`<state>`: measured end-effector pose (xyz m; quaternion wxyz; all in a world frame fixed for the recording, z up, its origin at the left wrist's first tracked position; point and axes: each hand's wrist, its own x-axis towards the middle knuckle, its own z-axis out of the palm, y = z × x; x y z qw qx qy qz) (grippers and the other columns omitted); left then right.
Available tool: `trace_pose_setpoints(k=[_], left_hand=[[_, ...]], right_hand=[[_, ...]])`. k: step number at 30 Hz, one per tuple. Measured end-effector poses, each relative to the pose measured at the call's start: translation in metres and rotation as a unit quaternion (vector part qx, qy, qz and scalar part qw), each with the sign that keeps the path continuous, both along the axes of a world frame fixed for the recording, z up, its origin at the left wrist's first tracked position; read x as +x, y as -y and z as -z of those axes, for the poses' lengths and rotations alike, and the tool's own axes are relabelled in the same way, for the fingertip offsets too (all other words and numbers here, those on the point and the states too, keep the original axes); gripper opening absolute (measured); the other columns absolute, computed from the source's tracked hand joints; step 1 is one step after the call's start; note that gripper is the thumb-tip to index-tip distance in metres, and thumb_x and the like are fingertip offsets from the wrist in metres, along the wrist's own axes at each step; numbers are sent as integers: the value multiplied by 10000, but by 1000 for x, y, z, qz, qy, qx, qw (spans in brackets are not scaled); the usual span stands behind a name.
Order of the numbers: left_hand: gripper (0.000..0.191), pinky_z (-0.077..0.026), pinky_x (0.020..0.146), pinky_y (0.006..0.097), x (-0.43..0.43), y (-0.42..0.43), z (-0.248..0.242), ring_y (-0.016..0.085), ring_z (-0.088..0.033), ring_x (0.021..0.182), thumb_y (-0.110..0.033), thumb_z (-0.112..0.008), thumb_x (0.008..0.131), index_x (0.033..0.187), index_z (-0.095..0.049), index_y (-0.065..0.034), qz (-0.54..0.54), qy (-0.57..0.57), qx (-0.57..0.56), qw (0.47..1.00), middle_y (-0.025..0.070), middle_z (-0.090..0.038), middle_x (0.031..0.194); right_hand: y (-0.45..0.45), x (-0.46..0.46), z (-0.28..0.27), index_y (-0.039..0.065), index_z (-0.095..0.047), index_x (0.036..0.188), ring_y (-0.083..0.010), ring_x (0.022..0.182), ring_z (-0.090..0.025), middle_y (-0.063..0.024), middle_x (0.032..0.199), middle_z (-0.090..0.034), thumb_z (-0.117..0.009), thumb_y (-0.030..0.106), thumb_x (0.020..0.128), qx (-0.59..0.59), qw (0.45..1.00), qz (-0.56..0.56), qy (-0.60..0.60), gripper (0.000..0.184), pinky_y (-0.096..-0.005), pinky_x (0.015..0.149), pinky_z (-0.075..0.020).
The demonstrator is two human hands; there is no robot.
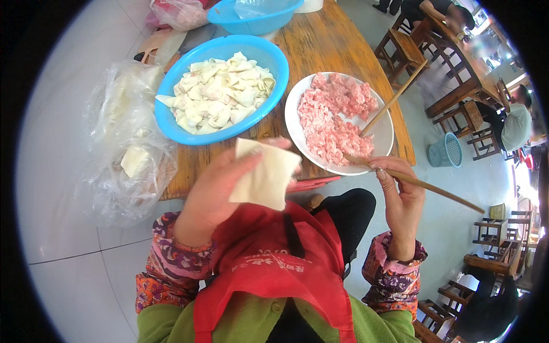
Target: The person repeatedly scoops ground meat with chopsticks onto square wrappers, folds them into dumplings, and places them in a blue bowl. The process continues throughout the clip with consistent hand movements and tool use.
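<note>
My left hand (pixel 218 184) holds a stack or sheet of square dough wrappers (pixel 266 173) in front of the red apron; how many layers is not clear. Between thumb and fingers of my right hand (pixel 396 184) is a flat wooden stick (pixel 433 188), its tip touching the raw minced meat (pixel 321 128). The meat lies in a white bowl (pixel 295 143), where a second wooden stick (pixel 394 98) stands slanted. Folded filled dumplings (pixel 223 92) heap up in a blue plastic colander (pixel 281 68) at the left of the bowl.
A clear plastic bag (pixel 128 184) with more wrappers (pixel 135 160) lies left of the colander. Another blue colander (pixel 253 23) sits at the far end of the wooden table (pixel 334 38). Wooden stools (pixel 405 49), a wastebasket (pixel 444 150) and seated people are off to the right.
</note>
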<state>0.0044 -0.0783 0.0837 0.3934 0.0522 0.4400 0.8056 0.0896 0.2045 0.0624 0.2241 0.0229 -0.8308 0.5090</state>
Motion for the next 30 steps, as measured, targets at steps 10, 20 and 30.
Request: trace_pose_setpoints(k=[10, 20, 30], left_hand=[[398, -511, 895, 332, 22, -27, 26, 226, -641, 1044, -112, -437, 980, 1337, -461, 62, 81, 15, -33, 996, 173, -629, 1183], [366, -502, 905, 310, 27, -35, 15, 206, -639, 1049, -105, -435, 974, 1294, -492, 63, 88, 13, -20, 996, 160, -642, 1161], [431, -476, 890, 270, 30, -45, 3, 126, -609, 1020, -62, -439, 933, 1348, -464, 52, 114, -188, -76, 973, 105, -623, 1163]], right_hand=[[3, 1, 7, -43, -664, 1015, -156, 931, -603, -90, 1005, -668, -608, -7, 909, -156, 988, 2, 23, 125, -269, 823, -468], [12, 3, 9, -46, -629, 993, -166, 782, -608, -99, 932, -647, -616, 53, 930, -277, 961, 4, -20, 118, -277, 717, -493], [36, 7, -10, -31, -577, 983, -175, 706, -612, -96, 820, -628, -588, 165, 961, -250, 968, -8, -16, 197, -288, 652, -495]])
